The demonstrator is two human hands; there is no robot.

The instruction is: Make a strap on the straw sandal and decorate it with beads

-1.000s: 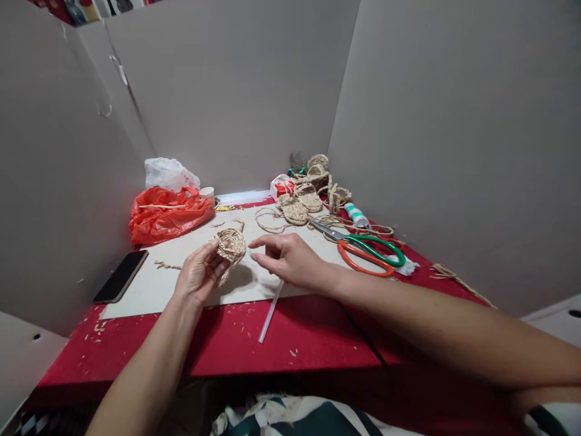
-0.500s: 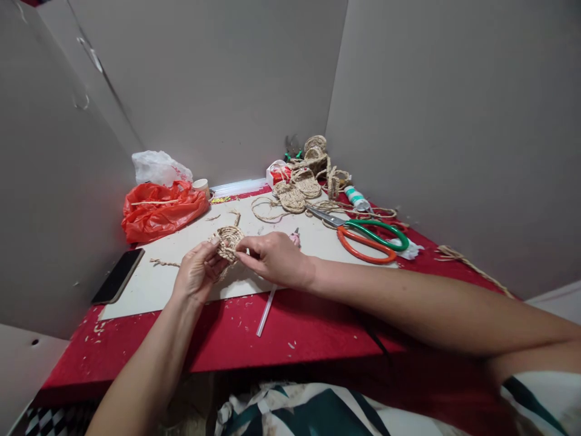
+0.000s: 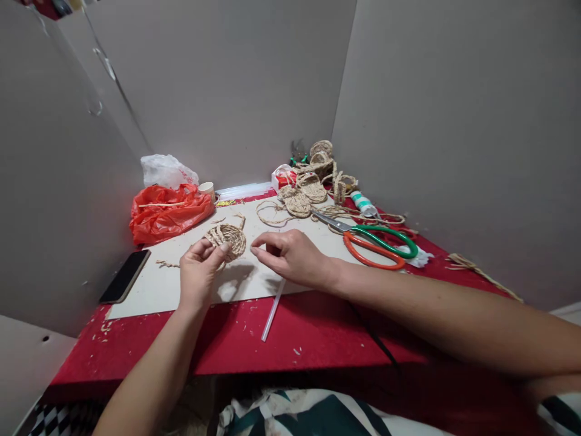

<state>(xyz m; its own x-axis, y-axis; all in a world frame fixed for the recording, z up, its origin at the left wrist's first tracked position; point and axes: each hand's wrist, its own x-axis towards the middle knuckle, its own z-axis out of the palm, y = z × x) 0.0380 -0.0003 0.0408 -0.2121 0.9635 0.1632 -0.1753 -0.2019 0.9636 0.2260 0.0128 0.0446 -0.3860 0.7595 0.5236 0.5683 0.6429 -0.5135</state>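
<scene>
My left hand (image 3: 202, 266) holds a small woven straw slipper (image 3: 233, 240) up off the white board, with the thumb on its near side. The slipper is coiled from braided straw cord. Just to its right, my right hand (image 3: 285, 257) is apart from it, thumb and forefinger tips pinched together; whatever they hold, if anything, is too small to make out. Below the right hand a clear glue stick (image 3: 272, 312) pokes out over the board's front edge, its upper end hidden by the hand.
On the white board (image 3: 149, 297) lie large scissors (image 3: 376, 242) with green and orange handles, and a pair of straw slippers (image 3: 297, 200). Around it are a phone (image 3: 126, 277), a red plastic bag (image 3: 170, 212), a paper cup (image 3: 207, 189) and clear sticks (image 3: 245, 191). Grey walls enclose the table.
My right hand has drawn back to the right, off the slipper. My left hand has turned the slipper, and its thumb now lies across the near side. The view has shifted slightly.
</scene>
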